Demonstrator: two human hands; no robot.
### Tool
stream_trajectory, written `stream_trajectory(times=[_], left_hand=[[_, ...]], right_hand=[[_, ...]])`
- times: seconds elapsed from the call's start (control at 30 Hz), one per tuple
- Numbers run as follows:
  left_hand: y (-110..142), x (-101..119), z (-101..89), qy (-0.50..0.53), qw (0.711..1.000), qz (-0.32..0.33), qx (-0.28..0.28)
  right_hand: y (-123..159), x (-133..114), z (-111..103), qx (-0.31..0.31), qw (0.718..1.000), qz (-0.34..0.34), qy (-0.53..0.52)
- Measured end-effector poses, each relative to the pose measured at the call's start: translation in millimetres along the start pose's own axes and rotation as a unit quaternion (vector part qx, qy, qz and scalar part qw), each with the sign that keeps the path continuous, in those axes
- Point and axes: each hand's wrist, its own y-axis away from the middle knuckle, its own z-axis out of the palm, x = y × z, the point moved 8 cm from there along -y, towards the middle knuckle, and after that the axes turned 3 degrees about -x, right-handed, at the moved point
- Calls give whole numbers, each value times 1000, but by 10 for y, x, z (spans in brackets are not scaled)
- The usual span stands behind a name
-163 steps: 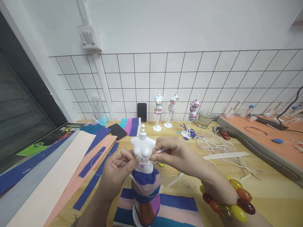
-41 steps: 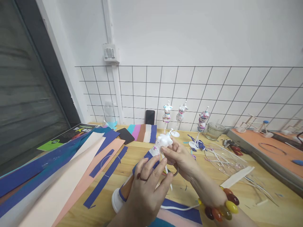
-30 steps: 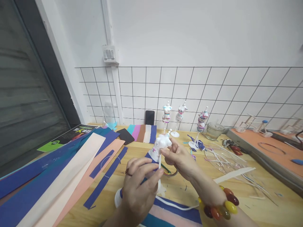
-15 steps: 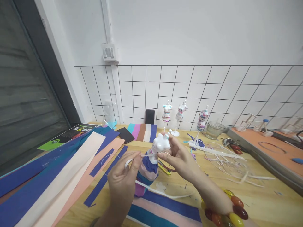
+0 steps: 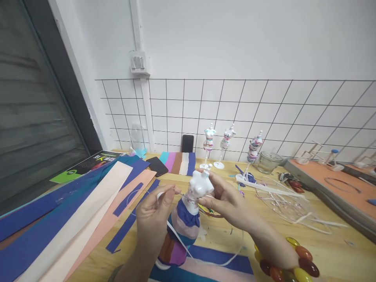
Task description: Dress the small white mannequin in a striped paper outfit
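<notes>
A small white dress form (image 5: 201,184) leans to the right in front of me. Its lower part wears a layered skirt (image 5: 185,222) in blue, pale pink, teal, brown and purple. My right hand (image 5: 232,201) grips the torso at the waist from the right, fingers behind it and thumb in front. At the waist's left side, my left hand (image 5: 154,215) pinches a thin white strip (image 5: 179,235) between thumb and index finger. The strip hangs across the skirt and curls to the right over the table. The fingers behind the torso are partly hidden.
Long coloured strips (image 5: 96,211) cover the left table. A striped sheet (image 5: 217,262) lies under the skirt. Behind stand a phone (image 5: 187,143), several small dress forms (image 5: 225,141) and a glass jar (image 5: 268,162). Loose white strips (image 5: 293,199) and an orange-topped tray (image 5: 329,184) are right.
The dress form has tilted more, its skirt swinging down and left so more of it shows. The strip between my left fingers and the waist looks shorter. My view has shifted slightly.
</notes>
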Motion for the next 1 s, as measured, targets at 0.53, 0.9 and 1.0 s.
stream_trajectory(times=[0.53,0.9,1.0], left_hand=[[-18,-62,128,58,994,-72,-61],[35,-58,275,111,981,-116,-108],[46,-106,320,138,971,-146,-132]], right_hand=[[84,-48,91,-5,1000,-15,6],[89,10,158,-12,999,27,-12],[95,22,181,-21,999,28,-4]])
